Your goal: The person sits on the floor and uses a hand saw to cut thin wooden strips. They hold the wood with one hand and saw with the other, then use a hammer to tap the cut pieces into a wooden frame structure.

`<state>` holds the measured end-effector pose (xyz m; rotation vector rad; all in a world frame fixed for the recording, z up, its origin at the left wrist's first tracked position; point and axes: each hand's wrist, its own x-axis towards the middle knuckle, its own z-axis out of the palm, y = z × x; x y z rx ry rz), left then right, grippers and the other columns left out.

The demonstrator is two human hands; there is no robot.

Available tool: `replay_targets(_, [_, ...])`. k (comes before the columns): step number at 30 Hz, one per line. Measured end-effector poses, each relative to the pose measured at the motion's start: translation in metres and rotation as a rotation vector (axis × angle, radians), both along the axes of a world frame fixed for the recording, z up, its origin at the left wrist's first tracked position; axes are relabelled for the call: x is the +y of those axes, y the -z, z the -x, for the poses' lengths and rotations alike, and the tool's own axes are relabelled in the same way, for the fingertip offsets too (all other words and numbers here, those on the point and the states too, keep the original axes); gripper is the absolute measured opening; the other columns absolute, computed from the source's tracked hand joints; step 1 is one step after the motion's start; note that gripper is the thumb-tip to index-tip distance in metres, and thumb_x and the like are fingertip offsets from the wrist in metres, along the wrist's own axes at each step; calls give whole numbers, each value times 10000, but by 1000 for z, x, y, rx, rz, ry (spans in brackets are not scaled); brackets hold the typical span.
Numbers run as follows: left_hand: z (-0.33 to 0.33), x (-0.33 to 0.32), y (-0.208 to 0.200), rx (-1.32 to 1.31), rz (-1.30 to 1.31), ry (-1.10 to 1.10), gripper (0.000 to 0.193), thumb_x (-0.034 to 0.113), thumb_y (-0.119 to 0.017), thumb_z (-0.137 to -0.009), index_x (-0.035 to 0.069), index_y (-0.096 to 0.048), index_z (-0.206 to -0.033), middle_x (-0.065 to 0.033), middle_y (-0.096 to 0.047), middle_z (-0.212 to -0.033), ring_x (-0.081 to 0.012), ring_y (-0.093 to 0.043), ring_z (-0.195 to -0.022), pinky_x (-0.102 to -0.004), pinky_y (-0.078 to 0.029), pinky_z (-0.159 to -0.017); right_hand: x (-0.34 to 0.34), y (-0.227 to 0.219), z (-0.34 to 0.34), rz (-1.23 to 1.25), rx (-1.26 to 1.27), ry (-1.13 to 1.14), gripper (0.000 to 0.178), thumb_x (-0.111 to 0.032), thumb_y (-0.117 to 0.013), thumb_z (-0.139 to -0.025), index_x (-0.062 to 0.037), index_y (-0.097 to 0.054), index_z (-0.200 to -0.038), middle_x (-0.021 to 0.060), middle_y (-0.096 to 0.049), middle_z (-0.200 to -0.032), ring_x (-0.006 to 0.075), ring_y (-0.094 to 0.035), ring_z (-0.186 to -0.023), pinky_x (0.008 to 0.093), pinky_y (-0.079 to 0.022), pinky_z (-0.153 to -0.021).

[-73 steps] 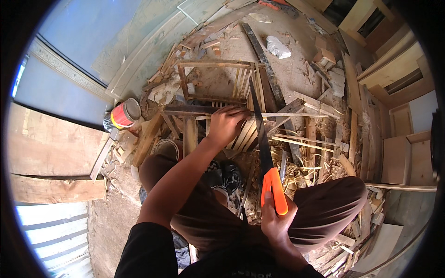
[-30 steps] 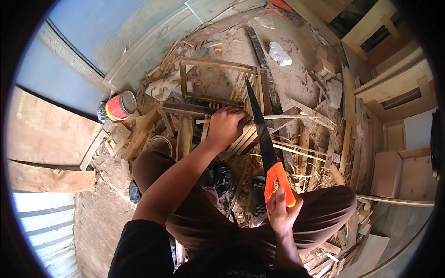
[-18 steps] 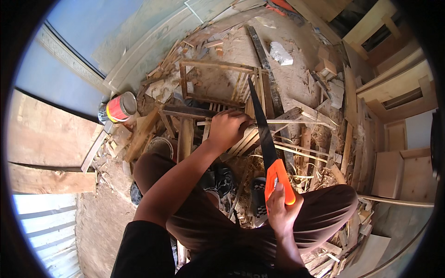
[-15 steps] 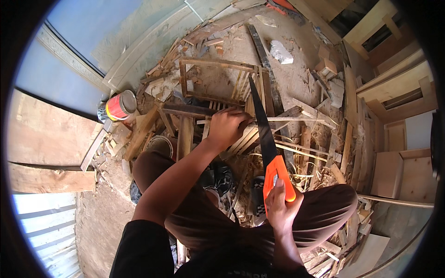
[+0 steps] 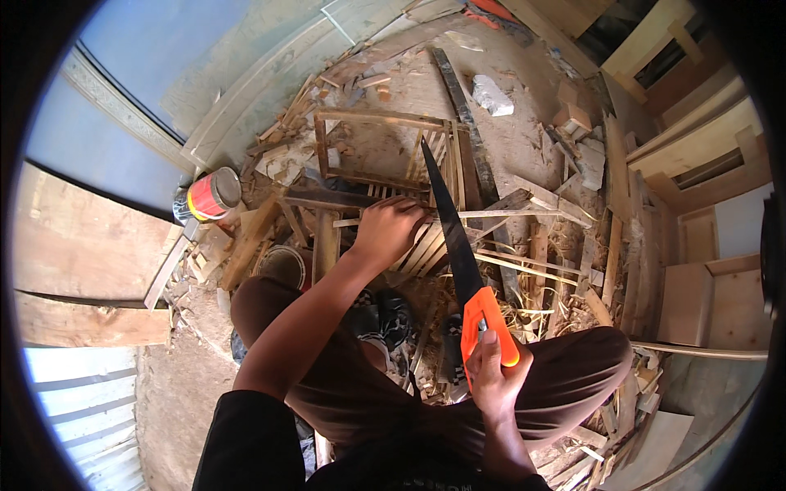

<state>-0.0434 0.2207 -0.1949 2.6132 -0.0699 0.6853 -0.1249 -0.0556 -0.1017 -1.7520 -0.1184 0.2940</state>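
My right hand point(image 5: 499, 372) is wrapped round the orange handle point(image 5: 485, 315) of a handsaw. The saw's long black blade point(image 5: 449, 221) points away from me and slants to the left. Its edge lies against or very near a thin wooden strip point(image 5: 508, 213), just right of my left hand point(image 5: 389, 231). That hand is closed over the strip, pressing it on a dark wooden beam point(image 5: 336, 198); the fingertips are partly hidden. The strip's left end shows beyond my wrist, and its long part reaches out to the right.
A wooden frame point(image 5: 377, 117) with slats lies beyond my hands. A red and black paint can point(image 5: 211, 195) stands to the left, and a bucket point(image 5: 283, 266) by my knee. Wood scraps and shavings point(image 5: 524, 307) litter the ground. Wooden cabinets point(image 5: 704, 303) line the right side.
My left hand has shifted a little left with the strip, whose left end now sticks out more. The saw has swung slightly left, its tip following.
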Motion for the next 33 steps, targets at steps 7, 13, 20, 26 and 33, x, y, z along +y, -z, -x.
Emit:
replay_targets(7, [2,1,6,-85,76,11,173,113,-733,-858,106,-769,-1027,-54,-765,-1089,-288,-715,-1036,-398,-584,-903,-6,12,7,60,-57,-67,289,-215,-619,-1051,41,-618,-917,2,-522,-646,72,-451,-620,285,-388,-549])
replay_targets(13, [0,1,7,-80,54,26,211,55,-721,-787,126,-771,-979,-26,-752,-1041,-260,-704,-1047,-392,-583,-893,13,-4,-2,76,-54,-55,258,-182,-637,-1040,41,-613,-910,8,-504,-658,63,-441,-634,280,-387,-546])
replay_targets(20, [-7,1,3,-62,35,74,211,44,-729,-773,120,-765,-966,-18,-739,-1005,-262,-697,-1001,-407,-582,-868,7,-1,6,69,-72,-4,250,-159,-625,-1045,47,-621,-903,-1,-501,-657,58,-419,-634,278,-376,-539])
replay_targets(26, [-5,-2,0,-12,140,-38,102,47,-739,-811,117,-766,-881,-14,-733,-931,-253,-693,-989,-402,-576,-848,3,0,4,53,-25,6,323,-225,-619,-1063,50,-638,-894,-18,-522,-649,52,-447,-643,262,-383,-548])
replay_targets(33, [-1,-19,-9,1,241,30,81,74,-758,-842,116,-767,-909,-37,-743,-921,-294,-702,-947,-435,-568,-806,27,16,-41,-29,-78,86,353,-257,-606,-1077,33,-665,-885,-30,-546,-653,45,-471,-626,264,-367,-521])
